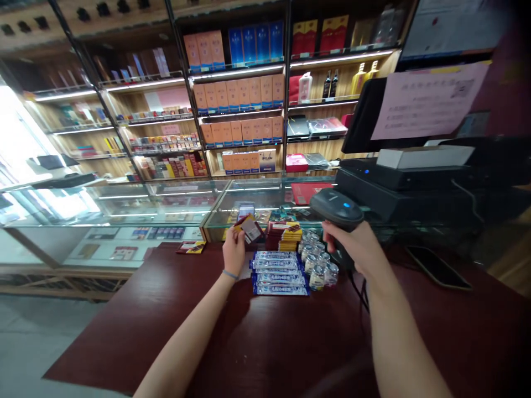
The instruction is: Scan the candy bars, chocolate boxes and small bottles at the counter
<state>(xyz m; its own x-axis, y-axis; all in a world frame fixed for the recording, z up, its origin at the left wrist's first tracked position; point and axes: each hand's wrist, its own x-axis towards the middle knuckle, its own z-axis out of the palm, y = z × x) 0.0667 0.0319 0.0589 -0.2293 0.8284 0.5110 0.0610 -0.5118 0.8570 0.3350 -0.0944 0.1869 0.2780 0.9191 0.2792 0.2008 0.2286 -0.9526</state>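
Observation:
My left hand [234,253] pinches a small dark-red and yellow packet [251,228], its pale back with a printed label facing me. In my right hand [352,243] is a black barcode scanner [337,209] with a blue light on top, its head pointing left toward the packet. Between the hands stand stacks of similar red and yellow packets [288,236]. Nearer to me lie rows of blue and white long wrapped packs [280,273]. Right of these, several small clear jars [317,265] are grouped below the scanner. One more red and yellow packet [191,247] rests at the table's left.
The dark red-brown table [174,326] meets a glass display counter [157,193] behind. A phone [438,267] lies on the right. A black monitor [363,119] with a pink sheet stands above black equipment [373,188]. Shelves of boxes [240,94] line the back wall.

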